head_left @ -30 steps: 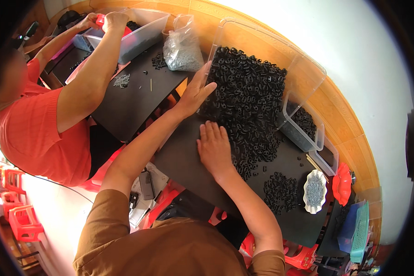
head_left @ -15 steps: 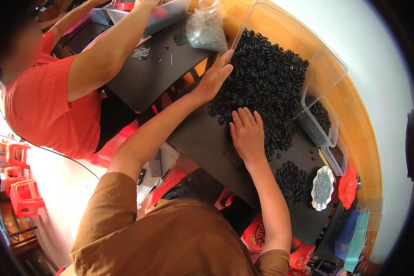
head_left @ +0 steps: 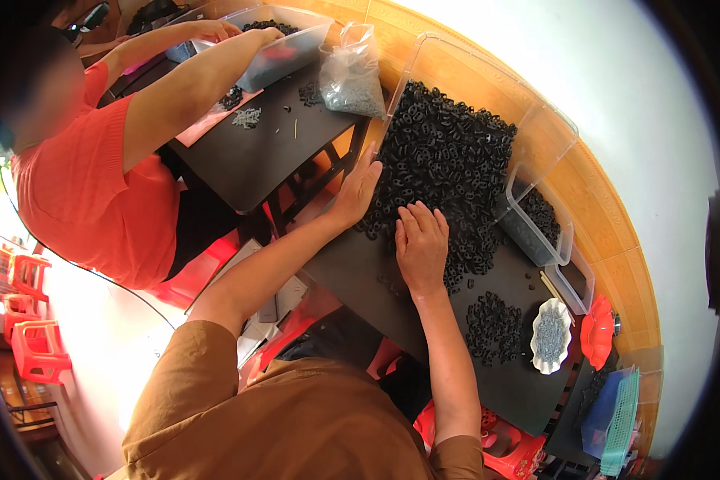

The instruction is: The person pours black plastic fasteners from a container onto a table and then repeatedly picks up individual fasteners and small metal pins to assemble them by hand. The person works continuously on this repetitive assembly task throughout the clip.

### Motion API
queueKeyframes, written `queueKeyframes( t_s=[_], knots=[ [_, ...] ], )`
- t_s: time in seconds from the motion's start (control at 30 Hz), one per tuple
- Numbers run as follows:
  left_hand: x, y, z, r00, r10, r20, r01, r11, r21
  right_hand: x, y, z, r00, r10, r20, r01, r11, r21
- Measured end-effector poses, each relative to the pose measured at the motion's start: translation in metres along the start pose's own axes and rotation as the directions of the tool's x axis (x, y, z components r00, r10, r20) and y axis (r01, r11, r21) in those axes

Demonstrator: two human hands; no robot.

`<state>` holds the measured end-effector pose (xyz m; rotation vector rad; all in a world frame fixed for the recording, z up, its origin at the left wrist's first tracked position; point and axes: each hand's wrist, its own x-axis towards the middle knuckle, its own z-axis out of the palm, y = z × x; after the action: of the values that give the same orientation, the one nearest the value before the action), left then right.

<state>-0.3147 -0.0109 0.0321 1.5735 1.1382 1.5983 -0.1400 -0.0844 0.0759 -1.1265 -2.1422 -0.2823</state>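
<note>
A broad pile of small black plastic pieces with oval holes (head_left: 456,152) covers the far part of the dark table (head_left: 344,268). My left hand (head_left: 358,192) stands on edge at the pile's left side, fingers stretched, next to the tub wall. Lying flat on the pile's near edge is my right hand (head_left: 422,246), palm down with fingers extended. Neither hand grips anything that I can see; what lies beneath the right palm is hidden. Around the pile's far part is a large clear plastic tub (head_left: 564,128). A smaller heap of black pieces (head_left: 494,328) lies right of my right forearm.
At right are a small clear box (head_left: 534,254), a white scalloped dish (head_left: 566,310) of grey bits, a red scalloped dish (head_left: 597,332) and a green basket (head_left: 620,424). Left, a co-worker in a red shirt (head_left: 96,196) reaches into another tub (head_left: 316,38) beside a clear bag (head_left: 352,80).
My left hand has drawn nearer along the pile's left side. My right hand stays at the near edge. The co-worker's red bowl is gone from sight, and the view has shifted slightly.
</note>
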Motion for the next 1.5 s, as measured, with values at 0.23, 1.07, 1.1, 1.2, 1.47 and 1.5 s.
queueKeyframes(
  t_s=[0.23,1.07,1.1,1.2,1.47,1.5],
  knots=[
    [0.0,0.014,-0.003,0.994,-0.1,0.05,0.103,0.993,-0.053,-0.004,0.016,-0.019,0.996,0.074,-0.049,-0.073,0.997,0.007],
    [-0.069,0.044,0.033,0.98,-0.196,0.016,0.195,0.978,0.071,-0.074,0.01,-0.066,0.922,0.197,0.332,-0.187,0.98,-0.062],
    [-0.071,0.043,0.035,0.981,-0.189,0.031,0.186,0.979,0.083,-0.076,0.013,-0.065,0.928,0.198,0.316,-0.183,0.98,-0.076],
    [-0.073,0.04,0.044,0.988,-0.144,0.059,0.136,0.982,0.128,-0.072,0.02,-0.061,0.933,0.212,0.292,-0.191,0.977,-0.099],
    [-0.079,0.045,0.051,0.983,-0.032,0.182,0.004,0.988,0.154,-0.082,0.016,-0.071,0.932,0.196,0.304,-0.204,0.979,-0.007],
    [-0.082,0.048,0.048,0.977,-0.001,0.215,-0.033,0.987,0.156,-0.084,0.013,-0.073,0.933,0.186,0.309,-0.201,0.979,0.018]
  ],
)
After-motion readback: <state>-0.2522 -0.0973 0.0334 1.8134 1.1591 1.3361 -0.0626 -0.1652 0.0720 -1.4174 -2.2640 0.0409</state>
